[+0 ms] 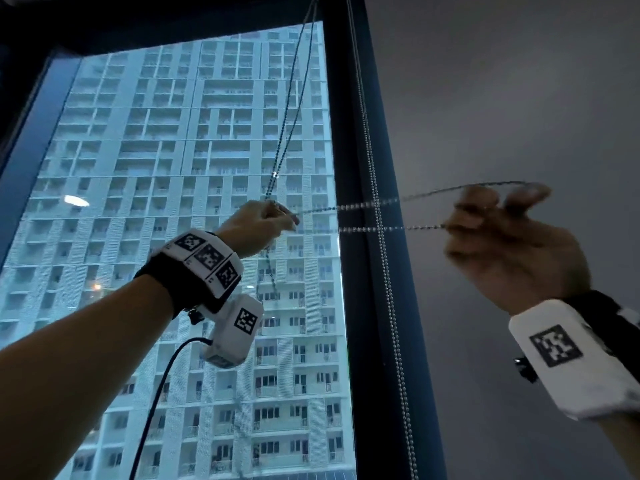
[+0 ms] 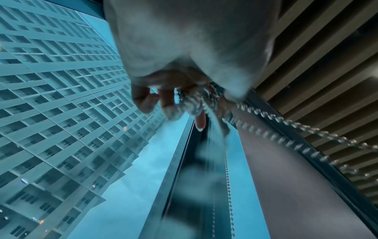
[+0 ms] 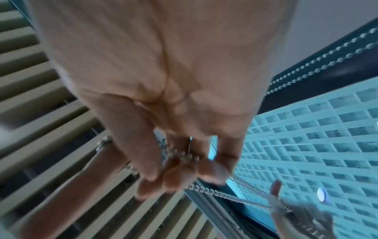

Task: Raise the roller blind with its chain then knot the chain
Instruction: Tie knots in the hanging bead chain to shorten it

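A metal bead chain (image 1: 415, 227) hangs down from the top of the window to my left hand (image 1: 280, 216), which pinches it in front of the glass. From there two strands run sideways to my right hand (image 1: 498, 206), whose fingers hold the looped end out to the right. In the left wrist view the curled fingers (image 2: 169, 103) hold bunched chain (image 2: 286, 122). The right wrist view has the right fingertips (image 3: 212, 171) pinching the chain (image 3: 212, 192), with the left hand (image 3: 296, 210) beyond. The blind over this pane is out of view above.
A second bead chain (image 1: 384, 258) hangs straight down along the dark window frame (image 1: 346, 133), crossing behind the stretched strands. A grey lowered blind or wall (image 1: 519, 98) fills the right side. A tall building shows through the glass. A slatted ceiling (image 2: 327, 48) lies overhead.
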Available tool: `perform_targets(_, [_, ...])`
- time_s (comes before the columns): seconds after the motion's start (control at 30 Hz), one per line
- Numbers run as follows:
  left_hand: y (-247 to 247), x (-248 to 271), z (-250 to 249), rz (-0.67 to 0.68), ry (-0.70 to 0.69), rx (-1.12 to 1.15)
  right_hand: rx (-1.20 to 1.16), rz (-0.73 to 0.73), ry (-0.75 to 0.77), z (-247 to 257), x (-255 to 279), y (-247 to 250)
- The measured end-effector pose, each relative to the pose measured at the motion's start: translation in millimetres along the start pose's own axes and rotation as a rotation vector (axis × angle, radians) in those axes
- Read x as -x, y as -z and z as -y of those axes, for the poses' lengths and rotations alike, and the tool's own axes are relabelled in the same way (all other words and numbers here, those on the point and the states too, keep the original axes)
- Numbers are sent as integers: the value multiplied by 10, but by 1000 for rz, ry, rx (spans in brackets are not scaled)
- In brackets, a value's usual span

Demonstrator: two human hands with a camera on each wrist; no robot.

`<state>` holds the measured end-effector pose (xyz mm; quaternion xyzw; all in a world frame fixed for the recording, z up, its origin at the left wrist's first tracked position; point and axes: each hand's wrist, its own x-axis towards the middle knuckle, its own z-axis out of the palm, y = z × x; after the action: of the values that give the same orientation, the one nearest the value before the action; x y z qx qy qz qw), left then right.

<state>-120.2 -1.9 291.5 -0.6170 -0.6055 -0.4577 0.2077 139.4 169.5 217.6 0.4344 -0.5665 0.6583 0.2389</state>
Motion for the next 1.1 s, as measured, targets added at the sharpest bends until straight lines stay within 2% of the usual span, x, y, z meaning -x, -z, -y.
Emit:
perform_targets(0.07, [30,-7,29,-103,26,80,6,69,-76,-36,85,-13])
perform_targets(0.13, [56,-13,4,-131,39,118,130,124,-289,-159,135,56])
perform_targets(0.17, [55,-7,-34,-108,33,128,292,68,-447,-240,139,115])
perform_targets(0.2, [41,-7,-75,-72,24,150,513,-51,-575,-327,129,171])
perform_targets(0.23, [13,-2,-134,-26,16,172,763,-181,-651,-426,91,203])
perform_targets(0.27, [-30,8,-188,17,14,176,960,-261,-663,-521,33,232])
perform_targets(0.33, [-129,8,-266,61,22,107,1112,-317,-514,-666,-167,172])
perform_targets(0.43, [-265,-22,-328,90,13,-57,1004,-357,-246,-729,-521,-81])
perform_targets(0.57, [-300,-69,-316,75,-12,-115,1017,-379,-99,-776,-931,-314])
perform_targets(0.63, [-285,-80,-299,51,-8,-105,955,-413,-109,-789,-1011,-301])
perform_targets(0.73, [-251,-48,-257,62,-40,-150,851,-377,-243,-765,-1009,-289])
perform_targets(0.8, [-240,-7,-202,102,-67,-236,942,-404,-266,-715,-987,-233])
perform_targets(0.83, [-232,5,-162,111,-68,-278,1039,-442,-231,-668,-979,-208])
perform_targets(0.9, [-192,12,-81,96,-57,-335,1186,-578,-61,-561,-960,-127])
perform_targets(0.97, [-141,33,-8,71,-62,-353,1099,-812,82,-435,-912,20])
perform_targets(1.03, [-111,81,47,53,-97,-324,994,-1049,46,-345,-822,271])
perform_targets(1.1, [-115,115,69,56,-137,-290,1134,-1185,-46,-378,-701,455])
